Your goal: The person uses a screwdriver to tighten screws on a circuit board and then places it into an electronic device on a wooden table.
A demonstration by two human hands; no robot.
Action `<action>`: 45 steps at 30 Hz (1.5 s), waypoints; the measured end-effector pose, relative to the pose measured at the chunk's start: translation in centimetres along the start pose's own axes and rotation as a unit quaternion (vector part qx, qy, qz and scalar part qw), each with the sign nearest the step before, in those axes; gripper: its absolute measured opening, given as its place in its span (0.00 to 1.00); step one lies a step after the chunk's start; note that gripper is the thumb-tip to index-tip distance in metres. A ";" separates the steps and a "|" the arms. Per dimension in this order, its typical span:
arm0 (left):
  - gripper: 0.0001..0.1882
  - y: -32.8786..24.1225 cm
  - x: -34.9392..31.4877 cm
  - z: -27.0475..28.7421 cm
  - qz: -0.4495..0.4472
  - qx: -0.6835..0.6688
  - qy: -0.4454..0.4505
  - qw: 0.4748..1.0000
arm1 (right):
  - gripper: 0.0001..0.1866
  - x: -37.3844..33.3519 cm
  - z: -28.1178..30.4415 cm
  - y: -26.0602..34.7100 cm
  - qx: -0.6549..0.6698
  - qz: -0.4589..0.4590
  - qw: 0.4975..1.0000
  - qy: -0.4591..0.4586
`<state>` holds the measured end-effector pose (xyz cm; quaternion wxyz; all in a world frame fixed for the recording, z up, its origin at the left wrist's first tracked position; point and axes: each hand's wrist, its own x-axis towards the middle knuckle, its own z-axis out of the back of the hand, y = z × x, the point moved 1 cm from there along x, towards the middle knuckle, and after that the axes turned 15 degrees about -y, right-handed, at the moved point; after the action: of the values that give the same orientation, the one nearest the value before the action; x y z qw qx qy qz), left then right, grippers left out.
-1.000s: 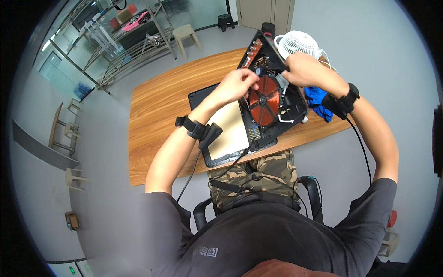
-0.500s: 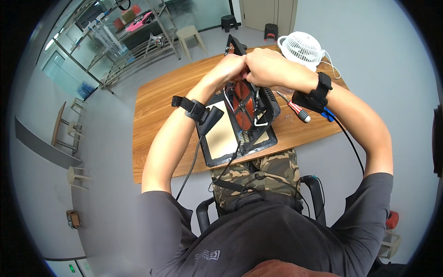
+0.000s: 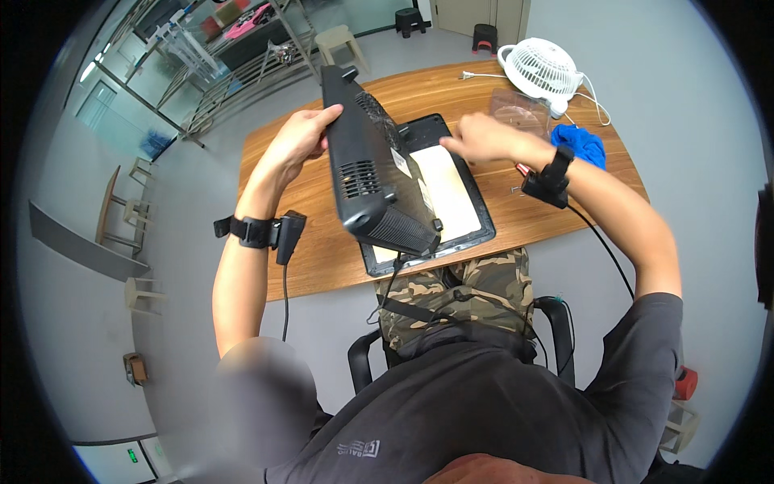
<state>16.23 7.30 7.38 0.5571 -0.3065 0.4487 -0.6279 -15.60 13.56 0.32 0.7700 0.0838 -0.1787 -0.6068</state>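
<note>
My left hand (image 3: 302, 141) is closed on the far left edge of a black induction cooker housing (image 3: 359, 165), thumb on top. The housing is tipped up on its side, its vented underside facing left and its inside mostly hidden. Beneath and beside it lies a flat black panel (image 3: 481, 214), with a cream sheet (image 3: 447, 189) on it. My right hand (image 3: 488, 139) hovers over the panel's far right side, apart from the housing. Its fingers are blurred and partly hidden. Just past it, a screwdriver (image 3: 522, 169) shows only in part, near a few small screws (image 3: 516, 190).
A white fan (image 3: 542, 68) with a cord stands at the table's far right. Before it are a clear plastic tray (image 3: 516, 109) and a crumpled blue cloth (image 3: 580, 145). A metal rack (image 3: 242, 89) and a stool (image 3: 339, 44) stand beyond the wooden table (image 3: 298, 266).
The housing has swung up and left, hiding the orange coil and uncovering more of the cream sheet. My right hand has left it and moved right; my left hand has shifted left with it.
</note>
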 end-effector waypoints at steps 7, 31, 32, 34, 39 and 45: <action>0.26 4.0 -2.3 2.5 0.018 0.085 -0.141 0.986 | 0.41 -1.2 -8.2 0.0 0.088 -0.088 0.983 0.138; 0.39 14.8 -1.7 5.6 0.026 0.227 -0.192 0.955 | 0.42 2.1 -13.0 2.8 0.238 -0.199 0.919 0.243; 0.40 15.0 -1.7 5.6 0.022 0.242 -0.197 0.950 | 0.41 2.0 -12.4 3.1 0.246 -0.200 0.916 0.247; 0.42 15.3 -1.8 5.4 0.013 0.271 -0.207 0.940 | 0.42 2.0 -12.7 3.3 0.253 -0.216 0.907 0.259; 0.44 16.7 -1.1 5.3 0.023 0.286 -0.197 0.937 | 0.42 1.9 -12.5 3.7 0.245 -0.238 0.906 0.249; 0.47 19.3 -0.1 5.2 0.040 0.297 -0.164 0.940 | 0.39 2.9 -11.4 4.4 0.199 -0.240 0.923 0.224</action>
<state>29.09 6.64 -7.96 0.7132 -0.2074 0.1560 -0.6511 -6.74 10.88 -8.21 0.5884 0.4097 -0.0929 -0.6909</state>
